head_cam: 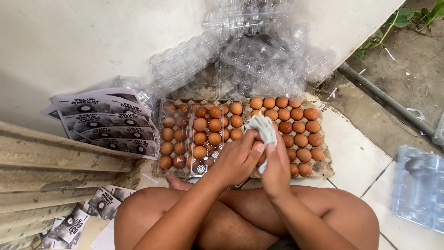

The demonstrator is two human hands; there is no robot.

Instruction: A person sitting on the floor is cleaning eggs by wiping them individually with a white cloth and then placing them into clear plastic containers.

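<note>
While the left hand (238, 159) cups a brown egg (257, 147) over the cardboard tray (323, 166), the right hand (276, 166) pinches a white cloth (264, 127) against it; clear carton (203, 134) part-filled, many eggs remain

Wall: pale plaster (92, 41), stained, filling ten to one o'clock.
Floor: white tiles (356, 157) with dark grout at three to five o'clock.
Ground: bare concrete (416, 74) at two o'clock, crossed by a grey pipe (384, 99).
Sheeting: weathered corrugated panel (51, 171) at eight o'clock.
Greenery: green weeds (402, 18) at one o'clock.
Light: soft daylight.
</note>
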